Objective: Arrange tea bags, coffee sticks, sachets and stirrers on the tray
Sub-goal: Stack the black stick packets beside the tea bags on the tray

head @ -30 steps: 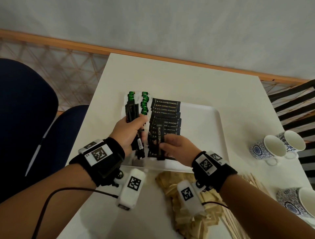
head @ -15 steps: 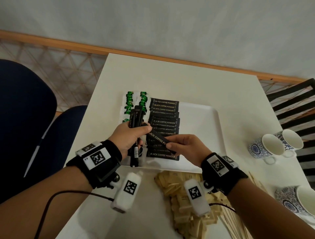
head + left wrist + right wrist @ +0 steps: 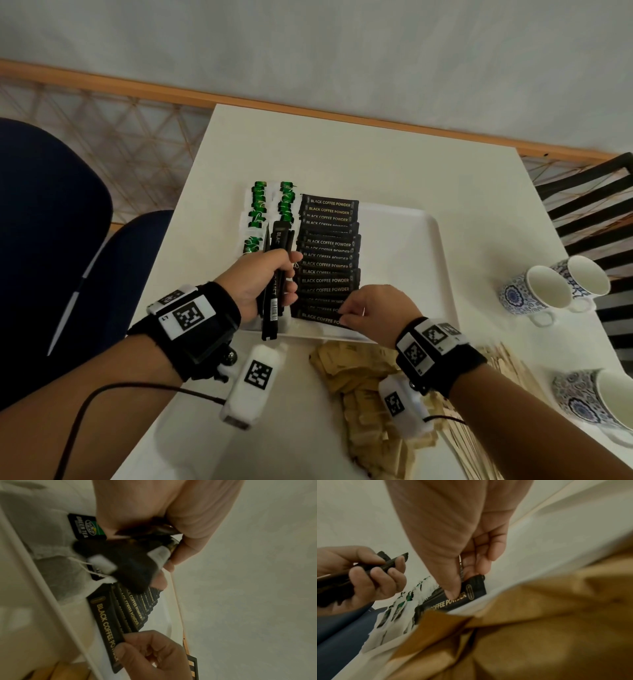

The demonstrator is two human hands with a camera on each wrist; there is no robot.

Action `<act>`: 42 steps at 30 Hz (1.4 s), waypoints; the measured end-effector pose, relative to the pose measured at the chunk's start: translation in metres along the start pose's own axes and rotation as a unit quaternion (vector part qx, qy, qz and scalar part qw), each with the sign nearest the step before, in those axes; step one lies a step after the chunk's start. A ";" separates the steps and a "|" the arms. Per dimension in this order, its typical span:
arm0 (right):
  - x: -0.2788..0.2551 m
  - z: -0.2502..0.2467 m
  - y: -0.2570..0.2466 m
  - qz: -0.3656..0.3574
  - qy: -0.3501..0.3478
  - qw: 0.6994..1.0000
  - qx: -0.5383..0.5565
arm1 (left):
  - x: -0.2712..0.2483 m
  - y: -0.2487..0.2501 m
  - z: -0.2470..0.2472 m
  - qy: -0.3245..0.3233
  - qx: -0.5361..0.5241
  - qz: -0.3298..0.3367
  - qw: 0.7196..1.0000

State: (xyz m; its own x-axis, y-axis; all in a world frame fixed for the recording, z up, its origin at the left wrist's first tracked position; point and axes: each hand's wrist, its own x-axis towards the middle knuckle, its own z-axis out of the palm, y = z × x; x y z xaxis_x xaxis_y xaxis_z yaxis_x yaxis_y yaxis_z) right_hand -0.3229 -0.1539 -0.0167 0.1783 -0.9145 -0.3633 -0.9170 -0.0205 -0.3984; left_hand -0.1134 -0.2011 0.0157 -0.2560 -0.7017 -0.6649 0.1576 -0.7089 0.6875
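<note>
Left hand (image 3: pixel 260 281), centre-left of the head view, is clenched round a bundle of long black coffee sticks (image 3: pixel 275 274), fingers wrapped tight, the sticks poking out past both ends of the fist over the tray's near-left corner. Right hand (image 3: pixel 373 308), just right of centre, fingers curled down, pinches the end of the nearest flat black "BLACK COFFEE POWDER" stick (image 3: pixel 320 318) between thumb and fingertips (the right wrist view shows the thumb pressing on the gold lettering). That stick lies flat at the near end of the overlapping column of matching black sticks (image 3: pixel 329 246) running up the middle of the white rectangular plastic tray (image 3: pixel 404 260). Left of the column, two rows of white tea bags with green tags (image 3: pixel 270 209) sit along the tray's left edge. In the lower centre, off the tray, a heap of tan paper sachets (image 3: pixel 359 383) lies on the white table (image 3: pixel 342 147), with pale wooden stirrers (image 3: pixel 510 363) at lower right.
</note>
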 end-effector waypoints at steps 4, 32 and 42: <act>0.005 0.002 -0.001 -0.001 0.024 1.000 -0.012 | 0.001 -0.003 0.002 -0.008 0.024 0.006 1.000; -0.005 -0.015 -0.001 0.002 0.037 0.990 0.139 | 0.001 0.001 -0.006 0.033 -0.023 0.025 0.999; -0.003 -0.002 -0.010 -0.050 -0.033 0.997 -0.043 | 0.001 0.003 0.002 0.024 -0.025 0.004 0.999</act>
State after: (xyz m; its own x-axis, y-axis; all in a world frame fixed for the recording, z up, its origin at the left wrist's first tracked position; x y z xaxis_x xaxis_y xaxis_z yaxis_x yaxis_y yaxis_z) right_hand -0.3145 -0.1519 -0.0100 0.2904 -0.8779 -0.3807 -0.9203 -0.1473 -0.3623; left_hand -0.1153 -0.2032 0.0177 -0.2088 -0.7094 -0.6732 0.2071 -0.7048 0.6785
